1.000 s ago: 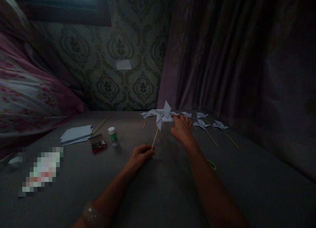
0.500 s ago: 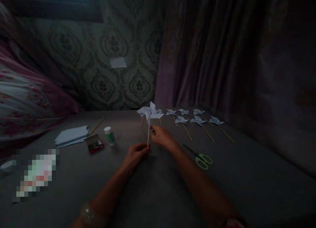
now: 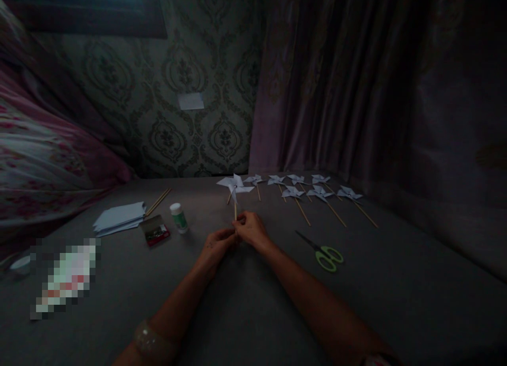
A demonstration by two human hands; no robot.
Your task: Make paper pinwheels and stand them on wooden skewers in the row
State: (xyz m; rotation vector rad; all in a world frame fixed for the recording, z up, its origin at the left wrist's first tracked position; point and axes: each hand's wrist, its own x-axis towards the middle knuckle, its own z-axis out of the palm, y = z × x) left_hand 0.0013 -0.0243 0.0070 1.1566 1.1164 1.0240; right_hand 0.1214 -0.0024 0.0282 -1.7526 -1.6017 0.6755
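Observation:
A white paper pinwheel [image 3: 235, 186] stands upright on a thin wooden stick [image 3: 235, 212] in front of me, with a shiny pin at its centre. My left hand [image 3: 219, 244] is closed around the lower part of the stick. Just above it, my right hand [image 3: 251, 228] pinches the same stick, its fingertips close to those of the left. The stick's lower end is hidden by my fingers. To the right of my hands lie scissors [image 3: 320, 251] with green handles, their blades pointing away to the left.
Several finished pinwheels [image 3: 319, 193] lie at the back right. On the left are a stack of white paper [image 3: 121, 218], loose sticks [image 3: 158, 202], an open red box [image 3: 156, 231] of small metal pieces and a white-capped glue bottle [image 3: 179, 218]. A blurred-out colourful item [image 3: 69, 276] lies nearer.
My right hand has come down from just below the paper blades to the stick beside my left hand and now pinches it. The pinwheel's blades have turned and sit slightly lower.

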